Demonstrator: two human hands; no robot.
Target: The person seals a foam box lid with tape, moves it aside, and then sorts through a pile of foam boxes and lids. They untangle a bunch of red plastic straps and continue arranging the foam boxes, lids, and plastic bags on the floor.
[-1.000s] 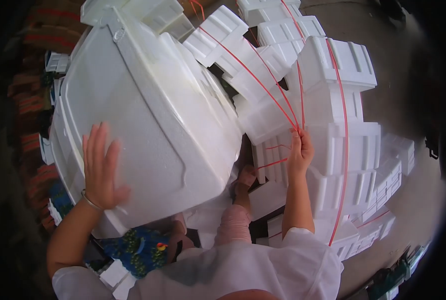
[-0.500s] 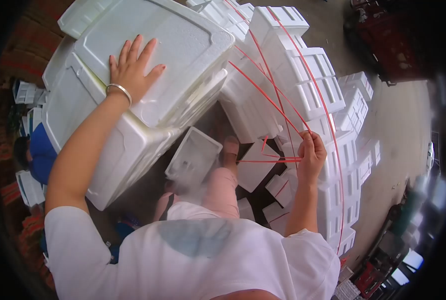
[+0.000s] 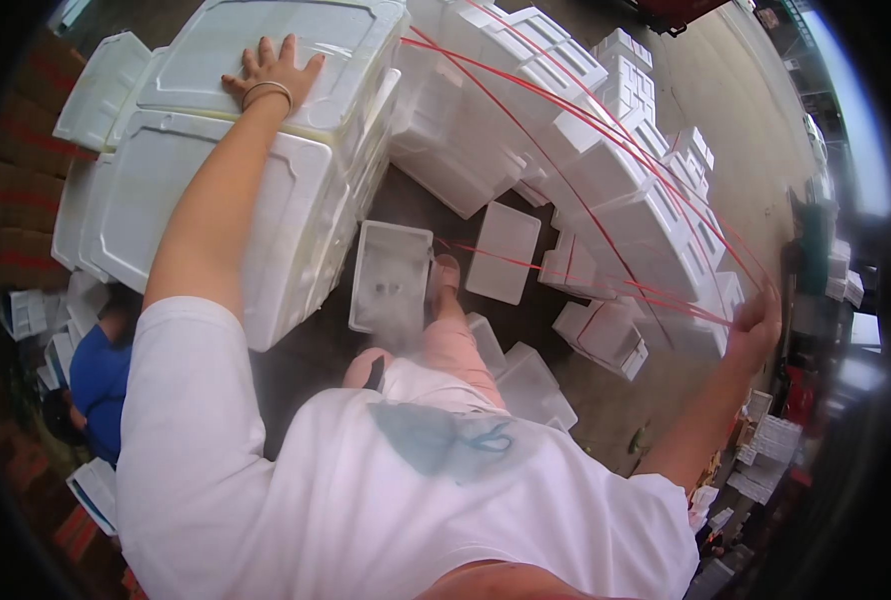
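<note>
Tub (image 3: 391,277) — open, interior hazy; left hand (image 3: 274,75) on closed box (image 3: 191,65).

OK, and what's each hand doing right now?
Left hand: open, fingers spread on a large white foam box.
Right hand: closed on thin red plastic straps.

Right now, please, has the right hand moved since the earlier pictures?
Yes: the right hand has moved to the right, past the stacked white boxes.
</note>
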